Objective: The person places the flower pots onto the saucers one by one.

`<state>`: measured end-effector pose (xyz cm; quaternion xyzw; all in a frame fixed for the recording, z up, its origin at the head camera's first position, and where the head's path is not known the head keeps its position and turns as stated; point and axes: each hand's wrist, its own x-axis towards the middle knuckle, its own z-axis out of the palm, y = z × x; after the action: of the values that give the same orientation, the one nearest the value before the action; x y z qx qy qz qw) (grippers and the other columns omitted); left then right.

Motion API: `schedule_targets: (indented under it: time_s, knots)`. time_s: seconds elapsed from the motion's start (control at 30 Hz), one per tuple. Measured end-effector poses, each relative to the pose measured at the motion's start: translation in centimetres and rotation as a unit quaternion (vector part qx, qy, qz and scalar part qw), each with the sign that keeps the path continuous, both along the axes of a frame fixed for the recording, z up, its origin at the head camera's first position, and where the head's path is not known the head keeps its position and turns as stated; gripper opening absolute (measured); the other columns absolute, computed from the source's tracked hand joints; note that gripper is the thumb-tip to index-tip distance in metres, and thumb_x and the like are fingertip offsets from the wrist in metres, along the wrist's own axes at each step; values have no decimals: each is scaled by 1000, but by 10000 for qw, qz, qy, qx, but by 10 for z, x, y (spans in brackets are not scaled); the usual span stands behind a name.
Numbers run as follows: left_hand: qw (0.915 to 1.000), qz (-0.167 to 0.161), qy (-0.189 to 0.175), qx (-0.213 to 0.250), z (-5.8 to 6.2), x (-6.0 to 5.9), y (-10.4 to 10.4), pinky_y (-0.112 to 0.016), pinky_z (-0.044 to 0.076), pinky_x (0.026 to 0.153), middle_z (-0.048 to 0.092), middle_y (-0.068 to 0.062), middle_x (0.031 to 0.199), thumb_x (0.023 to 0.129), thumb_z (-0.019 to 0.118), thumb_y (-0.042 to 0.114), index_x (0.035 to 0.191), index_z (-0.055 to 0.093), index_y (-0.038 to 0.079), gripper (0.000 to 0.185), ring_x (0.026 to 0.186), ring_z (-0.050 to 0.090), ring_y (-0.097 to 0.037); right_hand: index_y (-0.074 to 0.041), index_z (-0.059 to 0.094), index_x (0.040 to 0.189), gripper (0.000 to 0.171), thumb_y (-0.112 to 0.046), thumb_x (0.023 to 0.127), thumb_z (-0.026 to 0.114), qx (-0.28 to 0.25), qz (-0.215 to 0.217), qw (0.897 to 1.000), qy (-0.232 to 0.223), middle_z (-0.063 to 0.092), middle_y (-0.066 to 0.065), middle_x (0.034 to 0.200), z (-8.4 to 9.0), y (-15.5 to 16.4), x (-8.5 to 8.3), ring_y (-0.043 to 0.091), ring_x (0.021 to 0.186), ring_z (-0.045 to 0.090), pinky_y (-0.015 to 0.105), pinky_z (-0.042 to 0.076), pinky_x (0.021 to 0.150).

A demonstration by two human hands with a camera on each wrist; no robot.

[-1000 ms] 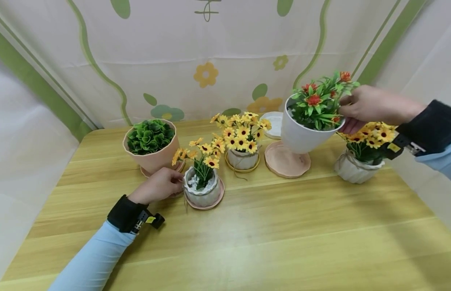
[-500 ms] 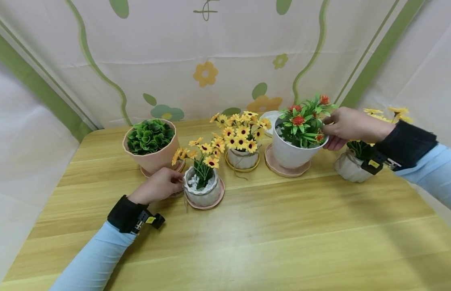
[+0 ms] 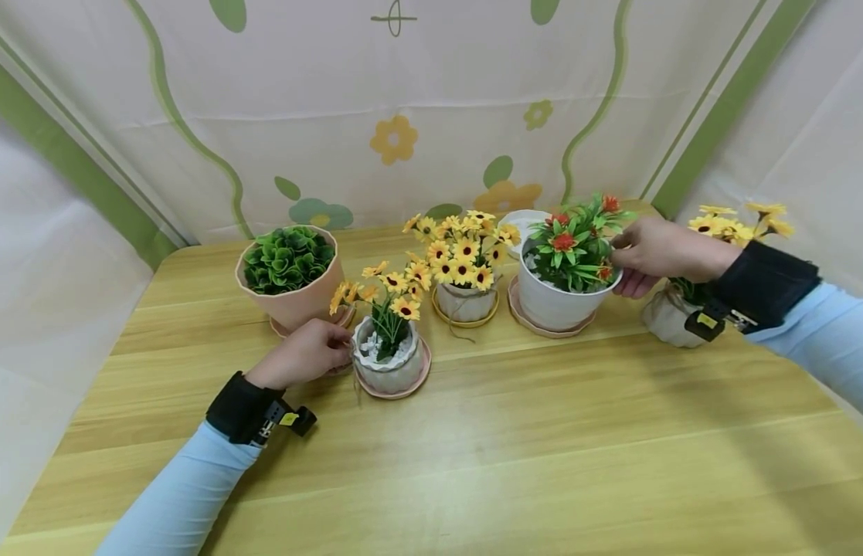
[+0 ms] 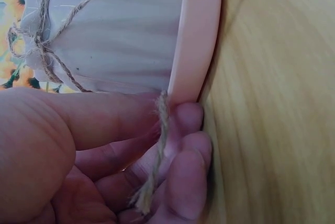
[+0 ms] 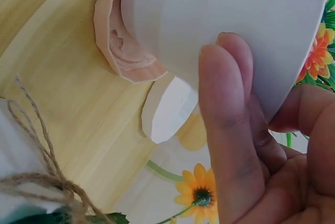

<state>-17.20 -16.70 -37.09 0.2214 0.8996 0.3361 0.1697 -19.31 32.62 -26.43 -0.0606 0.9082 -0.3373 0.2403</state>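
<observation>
— Where do we have the white pot [image 3: 563, 297] with the red flowers [image 3: 573, 243]?

— On its pink saucer [image 3: 542, 324], at the back right of the wooden surface [image 3: 507, 440]. Our right hand [image 3: 657, 251] grips the rim: thumb inside against the leaves, fingers [image 5: 227, 130] curled flat on the smooth outer wall.

— How do we judge it will handle?

— Stiff and hard, probably ceramic or thick plastic, so it could chip if knocked. The glazed wall looks slippery, and the rim gives the surest hold. The plant looks artificial and soft; we would not lift by it.

— And our left hand [image 3: 302, 355]?

— It holds the edge of the small pink saucer [image 4: 196, 41] under the ribbed white pot [image 3: 388, 369] of yellow daisies [image 3: 392, 289], fingertips [image 4: 183, 145] curled beneath the rim, a strand of twine [image 4: 157, 150] caught across them. That pot looks light and could slide on its saucer.

— Neighbours?

— A pink pot [image 3: 292, 278] of green leaves to the left, another daisy pot [image 3: 464, 301] between, and one more [image 3: 671, 320] at far right.
</observation>
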Motion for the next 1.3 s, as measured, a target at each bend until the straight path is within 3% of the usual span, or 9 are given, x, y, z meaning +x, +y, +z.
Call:
schedule_targets:
  time_s: [0.5,0.77,0.97,1.07,1.3]
  knots:
    - [9999,30,-108,24,0,0,0,-27,44,54,61,-2,75,88,56,5,107,66,2,22,59,54,-15,22,18,134,55,-11,95,38,10,18,9998,-179,67,19,80,0,1,0,33,71,66,42,54,64]
    - [9999,-15,-114,-28,-1,-1,-1,-27,44,54,61,-1,73,88,57,6,107,66,3,21,59,53,-14,16,45,110,35,-15,96,37,31,-101,9998,-168,66,19,76,-1,1,4,31,68,66,41,55,63]
    - [9999,-5,-137,-27,-1,-1,-1,-26,42,52,60,-2,72,88,56,7,107,66,4,21,57,52,-14,19,28,132,49,-14,97,37,83,44,9999,-85,67,17,80,0,0,3,32,72,65,39,55,62]
    - [9999,-3,-128,-13,0,0,-1,-26,41,52,60,-2,71,89,56,7,106,66,5,20,57,52,-14,20,23,134,51,-13,96,37,89,46,9999,-41,66,17,79,0,0,3,32,72,65,38,55,62]
    - [10000,9,-78,-38,0,0,0,-26,42,52,61,-1,73,88,57,7,105,67,4,20,58,52,-14,17,36,126,42,-12,97,37,34,-48,10000,14,66,16,77,-1,0,3,32,70,65,38,55,61]
